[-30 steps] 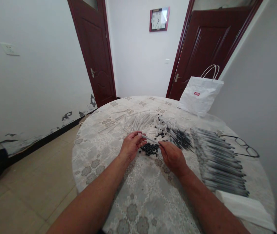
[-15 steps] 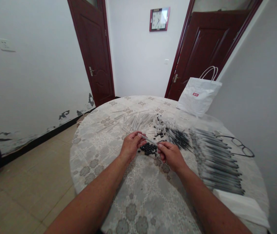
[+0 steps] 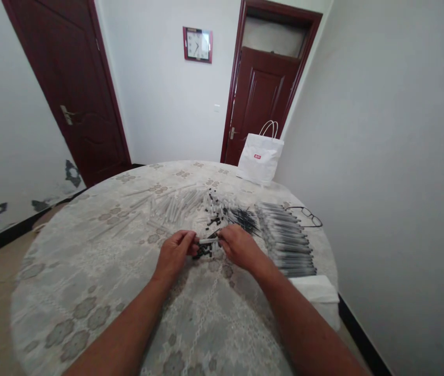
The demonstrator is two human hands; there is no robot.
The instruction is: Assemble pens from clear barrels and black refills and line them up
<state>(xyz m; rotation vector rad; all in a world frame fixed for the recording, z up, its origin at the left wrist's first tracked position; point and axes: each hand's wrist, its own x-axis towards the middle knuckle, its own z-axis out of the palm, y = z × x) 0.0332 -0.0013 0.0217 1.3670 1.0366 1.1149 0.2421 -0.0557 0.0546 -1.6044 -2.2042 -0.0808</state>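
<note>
A pale, translucent pen barrel point(image 3: 208, 241) lies level between my two hands, just above the table. My left hand point(image 3: 175, 254) pinches its left end between thumb and fingers. At the other end, the fingers of my right hand point(image 3: 239, 244) are closed on the barrel's tip; anything small inside that grip is hidden. Under the barrel is a heap of small black pen parts point(image 3: 206, 249), partly covered by my hands. Thin black pen refills point(image 3: 247, 221) lie in a bundle just beyond my right hand. Farther off, loose clear pen barrels point(image 3: 178, 204) are spread out.
Rows of dark-filled pens point(image 3: 290, 240) lie at the right, with eyeglasses point(image 3: 310, 216) beyond them and a folded white cloth or paper point(image 3: 315, 289) nearer me. A white paper bag point(image 3: 261, 159) stands at the back of the round table, on its patterned tablecloth point(image 3: 135, 313).
The view has turned to the right. The barrel, slanted before, is now nearly level, and my right hand has turned over its right end. Both hands keep hold of it.
</note>
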